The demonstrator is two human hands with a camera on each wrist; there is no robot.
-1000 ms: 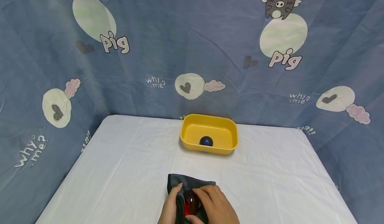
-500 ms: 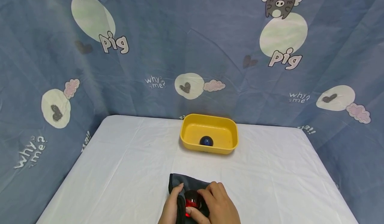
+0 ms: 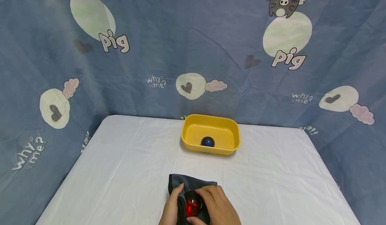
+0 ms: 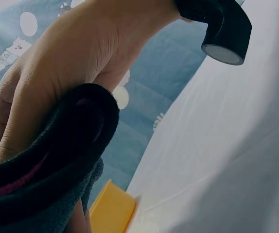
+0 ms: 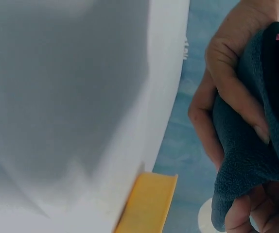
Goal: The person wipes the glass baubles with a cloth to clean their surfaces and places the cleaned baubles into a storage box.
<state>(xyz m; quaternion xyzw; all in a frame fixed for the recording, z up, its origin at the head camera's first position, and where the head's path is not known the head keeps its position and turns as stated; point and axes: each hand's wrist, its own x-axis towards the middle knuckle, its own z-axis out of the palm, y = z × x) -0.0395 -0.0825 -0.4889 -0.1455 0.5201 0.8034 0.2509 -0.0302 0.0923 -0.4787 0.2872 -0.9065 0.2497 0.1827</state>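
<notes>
A glossy red ball (image 3: 193, 207) lies in a folded dark grey cloth (image 3: 188, 182), low in the middle of the head view. My left hand (image 3: 171, 207) grips the cloth at the ball's left side, thumb upward. My right hand (image 3: 218, 206) pinches the ball, with fingertips on its upper right and the thumb at its lower edge. Both wrist views show the bunched cloth (image 4: 76, 141) with fingers around it; the ball is hidden there. Part of the cloth lies out of sight behind the right hand.
Beyond the hands, a yellow tray (image 3: 211, 121) stands at the table's back edge and holds a dark blue ball (image 3: 207, 141). White cloth covers the table (image 3: 129, 171). A blue printed curtain (image 3: 193, 34) hangs behind and beside it.
My right thumb and fingers shift over the red ball, the thumb rising onto it and then dropping back to its lower edge. The left hand, cloth and tray stay nearly in place.
</notes>
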